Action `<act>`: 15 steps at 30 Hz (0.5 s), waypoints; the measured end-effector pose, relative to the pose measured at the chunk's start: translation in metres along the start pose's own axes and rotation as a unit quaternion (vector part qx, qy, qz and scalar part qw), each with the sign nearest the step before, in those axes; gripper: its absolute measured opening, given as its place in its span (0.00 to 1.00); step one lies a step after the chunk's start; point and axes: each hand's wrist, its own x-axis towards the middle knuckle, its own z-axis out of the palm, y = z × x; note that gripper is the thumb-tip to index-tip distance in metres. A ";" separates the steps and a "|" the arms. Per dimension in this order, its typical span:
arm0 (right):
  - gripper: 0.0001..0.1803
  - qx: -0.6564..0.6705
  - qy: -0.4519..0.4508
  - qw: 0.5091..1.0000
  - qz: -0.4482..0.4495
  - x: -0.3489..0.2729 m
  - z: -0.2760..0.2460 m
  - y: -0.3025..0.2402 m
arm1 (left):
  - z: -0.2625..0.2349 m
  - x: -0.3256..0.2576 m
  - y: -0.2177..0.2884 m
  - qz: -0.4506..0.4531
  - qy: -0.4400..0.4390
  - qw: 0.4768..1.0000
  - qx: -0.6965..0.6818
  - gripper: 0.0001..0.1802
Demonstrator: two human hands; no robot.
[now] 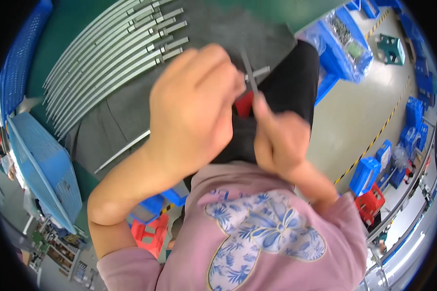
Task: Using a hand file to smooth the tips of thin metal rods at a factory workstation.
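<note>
Left hand (192,104) raised and curled, back toward the camera, fingers bunched at their tips around the near end of a short grey bar (258,73); grip itself hidden behind the knuckles. Right hand (279,138) just beside it, touching or nearly so, closed into a loose fist with the thumb up, pinching a thin dark rod (248,72) that sticks up and leans slightly left. Between the two hands, a small red part (244,104), pressed in the gap under the left fingertips and beside the right thumb; which hand carries it, impossible to tell. Rod and bar crossing just above the red part.

Beyond the left hand, up and to the left: rows of long grey rails (107,53) laid side by side on a dark grey mat (124,116), stepped ends pointing toward the hands. One single rail (123,151) lying apart, below the left wrist. Far left of the left forearm: a blue grid panel (43,165) leaning on edge. Directly behind the right hand: a black cloth (289,80). Up and right of the right hand: blue bins (335,53) under clear plastic, further blue crates (415,116) well apart along a yellow-and-black floor stripe (378,136). Below both hands: a pink sleeve and shirt (257,233) with a blue-patterned bow. Below the left elbow: a red stool (150,233).
</note>
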 end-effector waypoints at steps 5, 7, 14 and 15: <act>0.31 0.036 -0.069 0.994 0.072 -0.019 -0.016 -0.010 | -0.002 -0.003 0.000 0.007 0.003 1.000 0.000 0.12; 0.31 0.007 -0.033 0.999 0.023 0.010 -0.005 -0.003 | -0.001 -0.005 0.001 -0.003 -0.017 1.000 -0.003 0.11; 0.30 0.025 -0.048 0.997 0.056 0.010 0.001 -0.001 | -0.002 -0.004 0.002 -0.008 -0.014 1.000 -0.002 0.10; 0.30 0.025 -0.011 0.999 0.022 0.026 0.007 0.005 | -0.002 -0.001 -0.002 0.006 0.003 1.000 0.002 0.10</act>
